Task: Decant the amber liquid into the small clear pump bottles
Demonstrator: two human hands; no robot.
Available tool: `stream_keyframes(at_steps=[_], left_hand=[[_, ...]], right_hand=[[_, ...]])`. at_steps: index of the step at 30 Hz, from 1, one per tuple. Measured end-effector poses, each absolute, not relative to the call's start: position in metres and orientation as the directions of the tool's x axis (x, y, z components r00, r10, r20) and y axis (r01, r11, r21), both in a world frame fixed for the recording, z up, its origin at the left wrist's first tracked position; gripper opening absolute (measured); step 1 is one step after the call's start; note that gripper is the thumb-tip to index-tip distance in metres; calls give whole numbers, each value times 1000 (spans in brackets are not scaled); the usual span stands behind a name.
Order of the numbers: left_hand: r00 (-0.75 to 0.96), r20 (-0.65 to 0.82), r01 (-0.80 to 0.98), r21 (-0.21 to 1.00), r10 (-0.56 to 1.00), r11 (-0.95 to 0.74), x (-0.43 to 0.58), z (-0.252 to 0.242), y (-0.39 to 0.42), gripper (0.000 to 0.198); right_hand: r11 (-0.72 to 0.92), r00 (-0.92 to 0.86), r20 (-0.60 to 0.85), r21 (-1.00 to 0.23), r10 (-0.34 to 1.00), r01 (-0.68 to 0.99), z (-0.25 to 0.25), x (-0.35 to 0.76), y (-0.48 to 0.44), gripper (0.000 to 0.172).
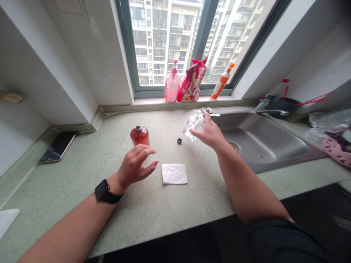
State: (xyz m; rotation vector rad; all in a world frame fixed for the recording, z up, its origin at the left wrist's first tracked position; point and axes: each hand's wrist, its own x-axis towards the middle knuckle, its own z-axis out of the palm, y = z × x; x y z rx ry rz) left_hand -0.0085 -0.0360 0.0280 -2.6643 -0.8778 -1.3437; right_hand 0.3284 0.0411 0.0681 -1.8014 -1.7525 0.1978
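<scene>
My left hand (138, 164), with a black watch (102, 190) on its wrist, hovers over the counter with fingers apart and nothing in them. Just beyond it stands an amber bottle (139, 136), uncapped, its lower part hidden by my fingers. A small black bottle cap (179, 141) lies on the counter between my hands. Near the sink's left edge, my right hand (210, 132) has its thumb and fingers around a crumpled white tissue (194, 125). Between my forearms a folded white paper napkin (174, 174) lies flat.
The steel sink (270, 140) is set in at the right. A round metal piece (207, 109) lies behind my right hand. A pink pump bottle (172, 87), a red bag (192, 82) and an orange-white bottle (221, 84) stand on the windowsill. A phone (57, 147) lies at the left.
</scene>
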Motion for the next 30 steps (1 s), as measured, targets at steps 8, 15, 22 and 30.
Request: stream_keyframes(at_steps=[8, 15, 22, 30], left_hand=[[382, 585, 479, 538, 716, -694, 3, 11, -34, 74], [451, 523, 467, 553, 723, -690, 4, 18, -36, 78], [394, 541, 529, 528, 743, -665, 1, 18, -37, 68], [378, 638, 650, 333, 671, -683, 2, 15, -38, 68]], right_hand=[[571, -462, 362, -668, 810, 477, 47, 281, 16, 107], [709, -631, 428, -641, 647, 293, 38, 261, -1, 105], [731, -641, 453, -631, 620, 262, 40, 260, 0, 83], [745, -449, 601, -599, 661, 294, 36, 247, -1, 35]])
